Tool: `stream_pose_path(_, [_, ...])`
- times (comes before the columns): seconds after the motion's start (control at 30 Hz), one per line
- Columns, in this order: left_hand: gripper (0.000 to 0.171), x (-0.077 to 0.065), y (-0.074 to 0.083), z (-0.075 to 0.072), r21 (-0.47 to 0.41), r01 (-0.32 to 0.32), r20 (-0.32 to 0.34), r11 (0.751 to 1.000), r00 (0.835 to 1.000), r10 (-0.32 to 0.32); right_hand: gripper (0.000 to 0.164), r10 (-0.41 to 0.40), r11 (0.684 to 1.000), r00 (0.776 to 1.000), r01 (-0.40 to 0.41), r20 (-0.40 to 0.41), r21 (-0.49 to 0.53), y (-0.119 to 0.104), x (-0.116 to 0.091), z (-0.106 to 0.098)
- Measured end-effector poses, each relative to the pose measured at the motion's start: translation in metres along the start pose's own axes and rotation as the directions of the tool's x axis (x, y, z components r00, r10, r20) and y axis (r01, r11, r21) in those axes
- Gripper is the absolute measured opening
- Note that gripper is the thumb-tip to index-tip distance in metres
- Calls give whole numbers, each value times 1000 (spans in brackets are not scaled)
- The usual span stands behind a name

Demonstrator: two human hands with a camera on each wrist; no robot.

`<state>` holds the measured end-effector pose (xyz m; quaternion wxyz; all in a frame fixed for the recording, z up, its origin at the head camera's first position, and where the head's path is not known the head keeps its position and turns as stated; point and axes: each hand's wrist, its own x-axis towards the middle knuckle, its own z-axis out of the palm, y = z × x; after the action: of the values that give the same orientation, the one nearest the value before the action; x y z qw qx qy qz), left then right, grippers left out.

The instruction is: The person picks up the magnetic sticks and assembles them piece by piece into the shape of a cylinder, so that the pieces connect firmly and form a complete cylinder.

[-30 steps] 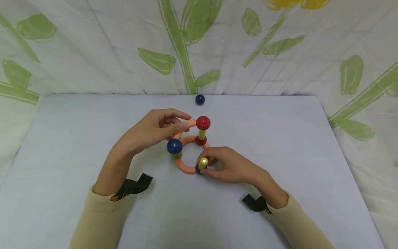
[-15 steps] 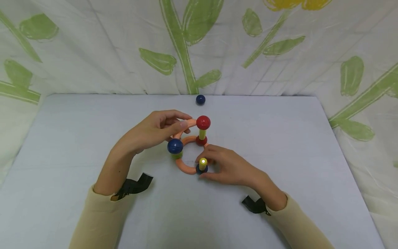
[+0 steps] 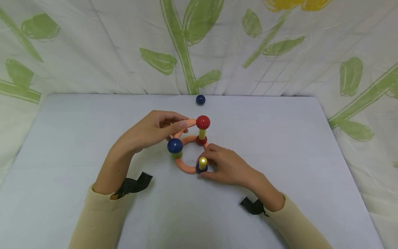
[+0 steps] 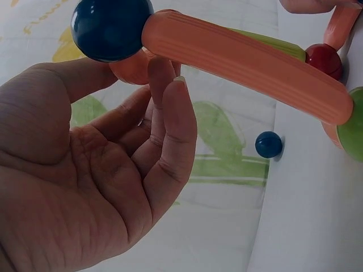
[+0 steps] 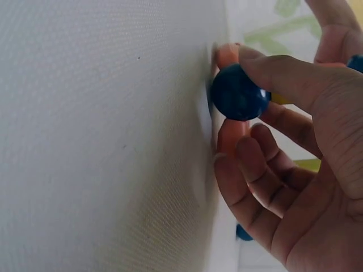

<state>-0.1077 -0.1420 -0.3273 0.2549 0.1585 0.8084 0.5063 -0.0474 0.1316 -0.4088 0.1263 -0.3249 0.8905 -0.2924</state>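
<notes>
A magnetic stick-and-ball toy stands on the table, its low ring made of curved orange sticks. My left hand pinches an upper curved orange stick between thumb and fingers. That stick joins a blue ball to a raised red ball. A straight orange stick runs from the blue ball down to a green ball. My right hand grips a lower dark blue ball, thumb on it, fingertips at the orange stick beside it. A yellow stick rises from that ball.
A loose dark blue ball lies at the back edge of the white table. Behind it hangs a pale cloth with green leaf prints. A lower red ball sits in the ring's far side.
My right thumb has slid from the yellow stick's foot to the dark blue ball below, and that hand has shifted slightly. The left hand stays on the upper orange stick.
</notes>
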Motion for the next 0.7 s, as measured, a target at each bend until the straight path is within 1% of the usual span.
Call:
stream_pose_path(0.27, [36, -1, 0, 0, -11, 5, 12, 1000, 1000, -4, 25, 44, 999, 999, -44, 1, -4, 0, -2, -5])
stream_pose_path(0.4, [37, -2, 0, -1, -20, 7, 10, 1000, 1000, -7, 25, 53, 999, 999, -53, -1, 1, 2, -3, -7])
stream_pose_path(0.6, [39, -4, 1, -3, -28, 12, 12, 1000, 1000, -12, 24, 48, 999, 998, -48, -40, 9, 7, -3, -10])
stream_pose_path(0.7, [41, -5, 2, -4, -28, 17, 19, 999, 1000, -16, 26, 67, 998, 996, -66, -55, 15, 10, -4, -12])
